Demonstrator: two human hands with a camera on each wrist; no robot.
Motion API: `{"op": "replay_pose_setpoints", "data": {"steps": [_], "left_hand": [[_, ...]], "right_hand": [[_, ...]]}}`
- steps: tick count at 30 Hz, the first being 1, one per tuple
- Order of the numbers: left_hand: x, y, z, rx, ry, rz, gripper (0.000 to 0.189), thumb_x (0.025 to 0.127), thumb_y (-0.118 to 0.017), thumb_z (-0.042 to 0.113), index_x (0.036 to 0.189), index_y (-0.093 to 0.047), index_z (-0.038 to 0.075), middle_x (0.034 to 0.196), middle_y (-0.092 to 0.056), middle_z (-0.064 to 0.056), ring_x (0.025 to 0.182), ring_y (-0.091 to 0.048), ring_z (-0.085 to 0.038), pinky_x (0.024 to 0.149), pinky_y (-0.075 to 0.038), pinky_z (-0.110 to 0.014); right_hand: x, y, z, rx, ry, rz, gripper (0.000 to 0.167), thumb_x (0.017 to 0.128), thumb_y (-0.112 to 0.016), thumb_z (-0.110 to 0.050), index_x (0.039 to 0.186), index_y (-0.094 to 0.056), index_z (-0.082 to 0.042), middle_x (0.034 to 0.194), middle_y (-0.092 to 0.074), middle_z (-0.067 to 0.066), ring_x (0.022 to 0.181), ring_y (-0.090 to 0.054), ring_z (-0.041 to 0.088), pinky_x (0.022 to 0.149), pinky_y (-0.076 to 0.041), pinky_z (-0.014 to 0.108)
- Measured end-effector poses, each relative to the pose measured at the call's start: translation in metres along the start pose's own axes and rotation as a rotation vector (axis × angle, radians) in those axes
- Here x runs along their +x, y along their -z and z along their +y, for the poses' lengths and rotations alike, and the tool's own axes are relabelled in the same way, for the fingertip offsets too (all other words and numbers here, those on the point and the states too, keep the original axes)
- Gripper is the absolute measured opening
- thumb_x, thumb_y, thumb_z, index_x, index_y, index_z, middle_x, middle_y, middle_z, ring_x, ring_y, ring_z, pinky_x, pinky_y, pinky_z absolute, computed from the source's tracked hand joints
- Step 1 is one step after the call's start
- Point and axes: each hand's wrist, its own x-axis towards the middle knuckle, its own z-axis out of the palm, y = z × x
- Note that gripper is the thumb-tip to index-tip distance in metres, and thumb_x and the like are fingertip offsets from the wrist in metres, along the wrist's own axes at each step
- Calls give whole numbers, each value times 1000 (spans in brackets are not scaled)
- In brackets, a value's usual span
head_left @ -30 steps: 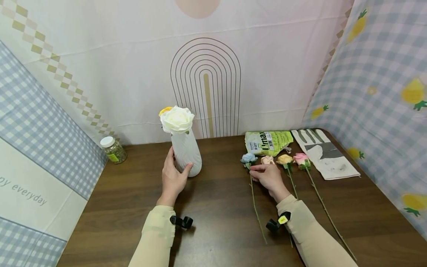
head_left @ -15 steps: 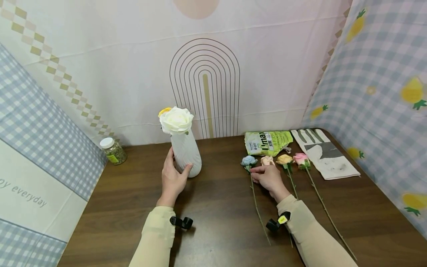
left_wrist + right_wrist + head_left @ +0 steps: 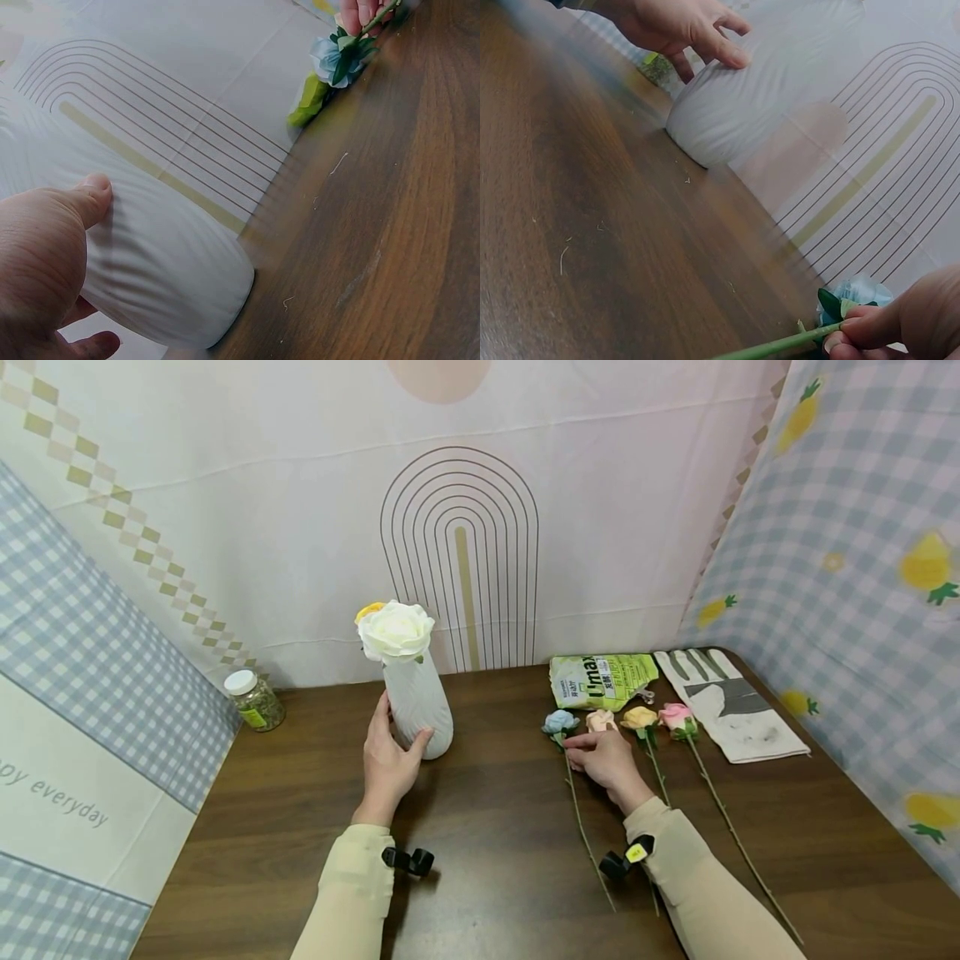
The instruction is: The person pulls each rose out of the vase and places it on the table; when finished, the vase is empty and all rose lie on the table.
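A white ribbed vase (image 3: 422, 706) stands on the table with a white rose (image 3: 396, 631) and part of a yellow flower (image 3: 370, 610) at its mouth. My left hand (image 3: 392, 764) grips the vase low on its side, thumb on the front. To the right, my right hand (image 3: 606, 762) pinches the green stem (image 3: 780, 345) of a blue rose (image 3: 560, 722) just under its head. Beside that hand lie a peach rose (image 3: 602, 720), partly hidden by it, a yellow rose (image 3: 641, 718) and a pink rose (image 3: 677, 717).
Behind the roses lies a green and white packet (image 3: 603, 681). A white and grey cloth (image 3: 735, 710) is at the right edge. A lidded jar (image 3: 255, 700) stands at the back left of the brown table (image 3: 480, 827). Patterned fabric (image 3: 322, 527) hangs behind.
The lower end of the blue rose's stem has swung slightly to the right. Both hands stay nearly where they were, and the vase has not moved.
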Motion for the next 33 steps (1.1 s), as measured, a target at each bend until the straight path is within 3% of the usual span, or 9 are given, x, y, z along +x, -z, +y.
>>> {"op": "replay_pose_setpoints", "data": {"steps": [11,19,22,26,33], "left_hand": [[-1,0,0,7,8,-5,87,82,-77,31,150,-28,8,140,-45,-17,120,-50,-32,96,-42,-47],[0,0,1,2,2,2,88,81,-78,30,150,-28,8,139,-46,-17,119,-50,-32,95,-42,-47],[0,1,1,3,-5,10,88,81,-79,28,150,-29,8,139,-46,-17,119,-50,-32,95,-42,-47],[0,1,0,6,1,8,88,81,-79,28,150,-29,9,140,-46,-17,120,-50,-31,97,-41,-47],[0,1,-1,0,6,-8,87,82,-77,31,151,-28,11,141,-45,-16,120,-49,-32,97,-41,-47]], "right_hand": [[-2,0,-1,-31,4,10,17,88,-67,-4,103,-74,-1,88,-70,8,69,-62,11,59,-49,26],[-3,2,-6,-29,20,30,17,88,-65,-4,103,-74,0,99,-69,13,70,-65,13,61,-53,27],[-3,3,-9,-73,54,50,17,88,-67,-7,102,-74,-2,100,-69,14,70,-66,16,60,-53,27],[-5,7,-17,-119,121,87,18,88,-70,-14,102,-75,-4,102,-70,12,82,-63,19,63,-49,28],[-11,10,-50,14,175,31,26,90,-69,-17,111,-71,-2,105,-69,11,86,-60,20,66,-49,28]]}}
